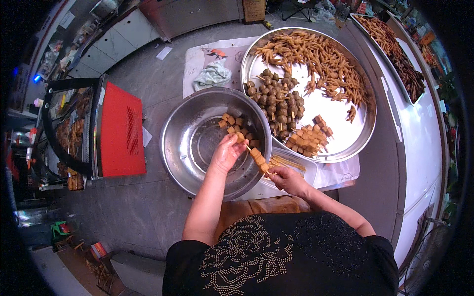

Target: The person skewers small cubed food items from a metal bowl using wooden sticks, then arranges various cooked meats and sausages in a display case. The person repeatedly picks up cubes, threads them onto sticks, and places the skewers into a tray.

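My right hand (287, 180) grips the lower end of a wooden skewer threaded with several brown tofu cubes (259, 160). At its upper tip, my left hand (227, 151) pinches a single cube (240, 137); whether the tip has pierced that cube I cannot tell. Both hands are over the right side of a steel basin (177, 148), where loose cubes (230, 120) lie on the bottom. Bare skewers (287, 162) rest in a clear plastic tub (314, 174) beside the basin, partly hidden by my right hand.
A large round steel tray (355, 137) holds chicken feet (326, 63), skewered brown balls (277, 100) and finished tofu skewers (309, 137). A crumpled cloth (212, 75) lies behind the basin. Left stands a red-sided food display case (122, 137); right, a white counter (422, 148) bears another filled tray (392, 55).
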The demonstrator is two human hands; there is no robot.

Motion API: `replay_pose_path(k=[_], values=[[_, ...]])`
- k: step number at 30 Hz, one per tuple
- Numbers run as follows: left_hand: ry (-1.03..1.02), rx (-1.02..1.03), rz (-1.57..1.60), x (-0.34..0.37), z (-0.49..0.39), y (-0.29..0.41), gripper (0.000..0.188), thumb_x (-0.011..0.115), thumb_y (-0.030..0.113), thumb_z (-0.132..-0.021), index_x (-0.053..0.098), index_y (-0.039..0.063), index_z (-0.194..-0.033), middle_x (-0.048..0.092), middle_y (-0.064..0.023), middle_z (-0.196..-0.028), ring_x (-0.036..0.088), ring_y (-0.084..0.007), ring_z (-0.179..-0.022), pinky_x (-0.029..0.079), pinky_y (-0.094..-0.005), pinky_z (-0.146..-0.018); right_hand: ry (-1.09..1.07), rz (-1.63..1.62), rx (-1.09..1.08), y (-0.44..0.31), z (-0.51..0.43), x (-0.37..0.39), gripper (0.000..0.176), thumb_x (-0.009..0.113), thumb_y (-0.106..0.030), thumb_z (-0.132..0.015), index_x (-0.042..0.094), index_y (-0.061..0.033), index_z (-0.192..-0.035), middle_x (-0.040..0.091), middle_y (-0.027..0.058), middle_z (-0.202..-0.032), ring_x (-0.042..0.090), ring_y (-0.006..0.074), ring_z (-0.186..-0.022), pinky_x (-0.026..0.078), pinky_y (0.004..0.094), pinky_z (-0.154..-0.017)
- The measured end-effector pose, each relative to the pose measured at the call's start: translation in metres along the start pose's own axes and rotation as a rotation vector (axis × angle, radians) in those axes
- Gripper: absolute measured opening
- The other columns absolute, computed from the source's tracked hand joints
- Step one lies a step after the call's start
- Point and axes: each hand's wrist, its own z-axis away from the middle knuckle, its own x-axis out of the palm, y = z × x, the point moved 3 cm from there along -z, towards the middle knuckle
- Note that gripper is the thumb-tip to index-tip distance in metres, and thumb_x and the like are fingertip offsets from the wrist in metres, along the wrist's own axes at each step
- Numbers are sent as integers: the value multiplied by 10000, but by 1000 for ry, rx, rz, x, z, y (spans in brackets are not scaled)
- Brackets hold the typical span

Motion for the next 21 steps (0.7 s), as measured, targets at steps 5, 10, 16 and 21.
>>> replay_pose_path(k=[5, 10, 16, 21], values=[[-56, -9, 98, 8, 8, -8, 132, 564, 107, -880, 575, 62, -1004, 628, -78, -991, 603, -289, -980, 501, -377, -866, 33, 38, -17, 0, -1, 1, 254, 508, -314, -930, 624, -89, -948, 504, 26, -575, 479, 120, -514, 396, 302, -491], [-27, 28, 9, 18, 14, -10, 148, 566, 97, -878, 565, 69, -1023, 625, -82, -1001, 603, -280, -986, 491, -384, -872, 81, 112, -36, 2, 2, -2, 273, 515, -329, -917, 613, -76, -881, 533, 59, -583, 504, 166, -519, 414, 338, -512], [-56, 8, -151, 37, 15, -34, 166, 575, 101, -877, 519, 69, -1030, 590, -54, -1002, 575, -207, -956, 445, -358, -887, 146, 187, 20, -6, 5, -17, 296, 535, -334, -887, 621, -57, -830, 580, 113, -632, 567, 251, -597, 439, 386, -576], [-102, 25, -215, 71, 21, -56, 189, 587, 103, -878, 491, 62, -1035, 559, -35, -999, 557, -155, -912, 451, -325, -840, 242, 217, -4, -2, 12, -39, 289, 564, -323, -861, 629, -42, -859, 613, 178, -730, 598, 345, -708, 458, 425, -647]])
